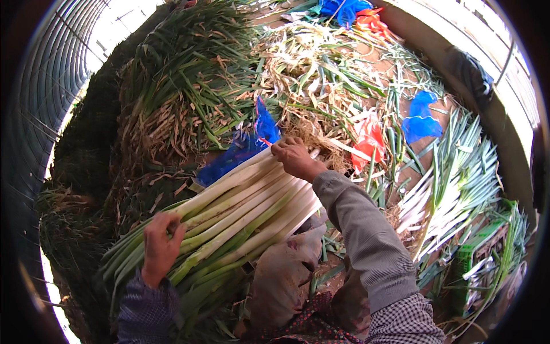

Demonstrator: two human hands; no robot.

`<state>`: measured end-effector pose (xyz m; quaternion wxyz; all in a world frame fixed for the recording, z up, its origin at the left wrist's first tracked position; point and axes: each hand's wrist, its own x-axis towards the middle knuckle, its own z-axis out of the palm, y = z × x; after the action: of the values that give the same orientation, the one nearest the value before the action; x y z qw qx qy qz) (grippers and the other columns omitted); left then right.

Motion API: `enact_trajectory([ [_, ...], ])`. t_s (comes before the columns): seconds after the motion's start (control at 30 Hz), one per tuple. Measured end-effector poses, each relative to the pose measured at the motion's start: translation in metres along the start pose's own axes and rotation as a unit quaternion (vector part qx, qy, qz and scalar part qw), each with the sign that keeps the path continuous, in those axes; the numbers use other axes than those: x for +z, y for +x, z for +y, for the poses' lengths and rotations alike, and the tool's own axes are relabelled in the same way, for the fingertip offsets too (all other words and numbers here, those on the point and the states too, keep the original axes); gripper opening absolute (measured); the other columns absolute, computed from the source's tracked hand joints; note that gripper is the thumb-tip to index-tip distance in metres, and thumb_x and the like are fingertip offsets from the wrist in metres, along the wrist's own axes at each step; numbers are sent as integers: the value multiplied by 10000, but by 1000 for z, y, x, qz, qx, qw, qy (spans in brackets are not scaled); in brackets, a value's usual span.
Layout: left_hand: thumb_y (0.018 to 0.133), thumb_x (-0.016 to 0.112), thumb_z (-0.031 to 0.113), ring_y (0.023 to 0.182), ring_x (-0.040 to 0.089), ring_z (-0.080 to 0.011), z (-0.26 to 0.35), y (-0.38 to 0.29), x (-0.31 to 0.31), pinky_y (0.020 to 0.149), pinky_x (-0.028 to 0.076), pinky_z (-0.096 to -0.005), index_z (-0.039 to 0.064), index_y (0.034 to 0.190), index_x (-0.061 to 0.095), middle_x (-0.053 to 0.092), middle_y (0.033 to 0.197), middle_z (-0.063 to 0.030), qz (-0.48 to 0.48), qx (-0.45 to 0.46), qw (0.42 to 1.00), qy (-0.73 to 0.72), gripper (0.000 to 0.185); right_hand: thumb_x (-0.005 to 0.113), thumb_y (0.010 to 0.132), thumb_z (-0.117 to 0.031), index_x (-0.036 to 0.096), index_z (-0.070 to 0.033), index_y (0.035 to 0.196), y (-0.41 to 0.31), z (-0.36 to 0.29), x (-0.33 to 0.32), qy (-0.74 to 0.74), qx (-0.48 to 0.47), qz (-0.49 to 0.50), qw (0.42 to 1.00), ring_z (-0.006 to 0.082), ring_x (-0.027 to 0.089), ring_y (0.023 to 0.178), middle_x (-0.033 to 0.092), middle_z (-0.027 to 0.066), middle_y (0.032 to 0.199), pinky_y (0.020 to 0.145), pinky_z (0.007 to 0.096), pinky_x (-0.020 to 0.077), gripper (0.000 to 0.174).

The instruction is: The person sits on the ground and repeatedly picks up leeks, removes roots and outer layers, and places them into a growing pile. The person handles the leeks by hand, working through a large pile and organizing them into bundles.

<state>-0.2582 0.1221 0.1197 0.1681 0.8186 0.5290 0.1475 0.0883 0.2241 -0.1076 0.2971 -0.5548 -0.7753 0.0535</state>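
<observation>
A thick bundle of leeks or large green onions (240, 210) lies slantwise before me, white shanks to the upper right and green leaves to the lower left. At its root end my right hand (296, 159) grips the end of an upper stalk. My left hand (161, 247) curls over the same upper edge, where the stalks turn green; its fingertips are partly hidden. Brown stringy roots (339, 155) stick out just beyond my right hand. Behind the bundle's upper edge lies blue mesh netting (232, 157). My knee in soiled trousers (281, 275) is below the bundle.
A large heap of leafy stalks (193, 73) rises at upper left. Dry peelings (309, 64) cover the ground ahead. A red plastic bag (368, 139) and a blue net piece (422, 118) lie rightward, near more stalks (451, 185), a green crate (466, 253) and a low wall (513, 129).
</observation>
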Motion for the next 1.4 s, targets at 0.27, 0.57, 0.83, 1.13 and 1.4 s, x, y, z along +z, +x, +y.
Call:
enact_trajectory([
  [0.27, 813, 749, 322, 884, 528, -374, -79, 78, 59, 709, 432, -512, 40, 919, 610, 525, 915, -163, -60, 90, 971, 212, 332, 572, 808, -139, 590, -191, 999, -5, 19, -6, -8, 2, 17, 1000, 257, 511, 1033, 611, -3, 1006, 928, 456, 350, 199],
  [0.57, 807, 666, 134, 820, 529, -389, -40, 54, 106, 693, 429, -500, 17, 757, 548, 522, 825, -179, 15, 110, 973, 202, 174, 583, 742, -72, 606, -98, 1093, -19, 27, 1, 3, 24, 58, 998, 328, 502, 1069, 569, 128, 1110, 967, 464, 409, 352],
  [0.83, 915, 533, 100, 909, 512, -449, -60, 57, 113, 750, 410, -520, -24, 853, 522, 507, 918, -247, 5, 109, 964, 241, 140, 567, 774, -74, 575, -49, 1084, -111, 13, -56, 124, 29, 236, 963, 363, 515, 1042, 553, 162, 1100, 924, 442, 425, 311],
  [1.13, 957, 485, 132, 890, 522, -449, -97, 69, 112, 750, 420, -503, -37, 927, 557, 500, 918, -261, 24, 89, 944, 318, 186, 577, 917, -302, 540, 36, 1121, -556, 54, -84, 60, 767, 181, 612, 393, 624, 942, 632, 260, 1037, 865, 448, 485, 396],
  [1.4, 888, 537, 29, 1049, 541, -407, -10, 89, 126, 913, 431, -445, -20, 1112, 576, 564, 1082, -218, -19, 182, 935, 303, 233, 665, 868, -279, 486, 31, 1074, -642, -4, 30, 153, 808, 234, 519, 366, 651, 887, 641, 254, 940, 791, 437, 508, 413],
])
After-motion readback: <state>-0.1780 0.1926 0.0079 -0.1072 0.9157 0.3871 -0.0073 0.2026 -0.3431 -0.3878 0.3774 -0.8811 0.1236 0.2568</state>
